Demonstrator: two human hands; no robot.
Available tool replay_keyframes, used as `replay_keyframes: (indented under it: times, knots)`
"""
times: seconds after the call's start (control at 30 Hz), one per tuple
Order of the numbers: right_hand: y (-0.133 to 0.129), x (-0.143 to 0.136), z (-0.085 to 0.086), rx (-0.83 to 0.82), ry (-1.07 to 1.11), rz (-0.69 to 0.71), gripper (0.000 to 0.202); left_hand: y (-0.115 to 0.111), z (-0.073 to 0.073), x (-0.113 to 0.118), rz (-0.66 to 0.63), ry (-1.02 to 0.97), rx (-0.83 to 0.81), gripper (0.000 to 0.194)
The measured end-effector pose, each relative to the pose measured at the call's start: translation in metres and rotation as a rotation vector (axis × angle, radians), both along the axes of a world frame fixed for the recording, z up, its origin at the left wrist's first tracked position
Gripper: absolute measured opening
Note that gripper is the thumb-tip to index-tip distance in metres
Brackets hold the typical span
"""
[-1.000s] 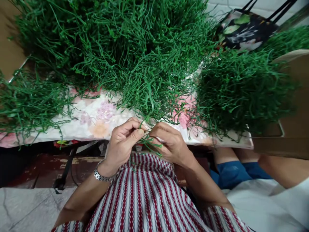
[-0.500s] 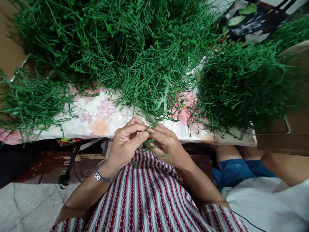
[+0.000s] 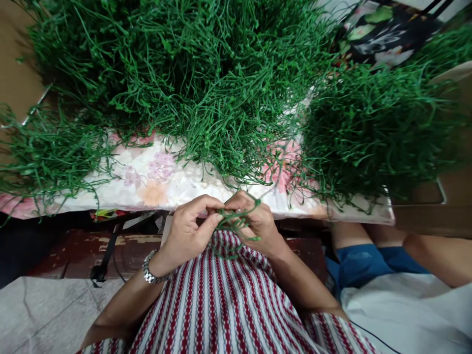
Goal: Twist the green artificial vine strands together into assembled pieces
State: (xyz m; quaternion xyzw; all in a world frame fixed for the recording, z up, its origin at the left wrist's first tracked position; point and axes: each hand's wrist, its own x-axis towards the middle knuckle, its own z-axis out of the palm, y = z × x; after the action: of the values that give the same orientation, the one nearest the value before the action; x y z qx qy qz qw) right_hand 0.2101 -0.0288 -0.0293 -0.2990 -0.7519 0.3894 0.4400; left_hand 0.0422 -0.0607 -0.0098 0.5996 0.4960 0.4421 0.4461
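Observation:
My left hand [image 3: 195,223], with a metal watch on its wrist, pinches thin green plastic stems [image 3: 232,221] between thumb and forefinger. My right hand [image 3: 258,221] is closed on the same stems, almost touching the left at the fingertips. Both hands are just past the table's front edge, above my striped apron. Some stem ends hang below the fingers and blur. Beyond the hands, a large heap of green plastic stems [image 3: 184,73] covers the back of the flowered tablecloth [image 3: 173,182].
Smaller green piles lie at the left [image 3: 51,152] and right [image 3: 368,132]. Cardboard boxes stand at both sides. A dark flowered bag [image 3: 383,34] is at the back right. Another person's legs in blue shorts [image 3: 365,260] are at the lower right.
Both hands have come slightly lower, toward my body. The stems between them have shifted, and more green strands now show between and below the fingers.

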Motion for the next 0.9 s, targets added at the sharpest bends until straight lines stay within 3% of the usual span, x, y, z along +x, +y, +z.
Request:
replay_keyframes:
  times: [0.17,0.33,0.5,0.63,0.77,0.9]
  knots:
    - [0.006,0.006,-0.002,-0.279,0.04,0.157,0.025,0.002,-0.002,0.0,-0.019,0.057,0.15,0.016]
    - [0.007,0.005,-0.004,-0.394,0.132,0.161,0.025,0.004,-0.003,0.002,-0.005,0.073,0.186,0.016]
    - [0.006,-0.003,0.0,-0.214,0.127,0.004,0.017,-0.002,0.002,0.003,0.065,-0.055,0.039,0.019]
    - [0.006,-0.008,0.008,-0.016,0.027,-0.092,0.009,-0.008,0.004,0.002,0.11,-0.034,0.067,0.036]
    - [0.007,-0.013,0.015,0.055,-0.084,-0.108,0.01,-0.009,-0.001,0.003,0.193,0.066,0.163,0.022]
    - [0.009,-0.017,0.014,0.088,-0.072,-0.07,0.009,-0.006,-0.008,0.002,0.305,-0.051,0.093,0.011]
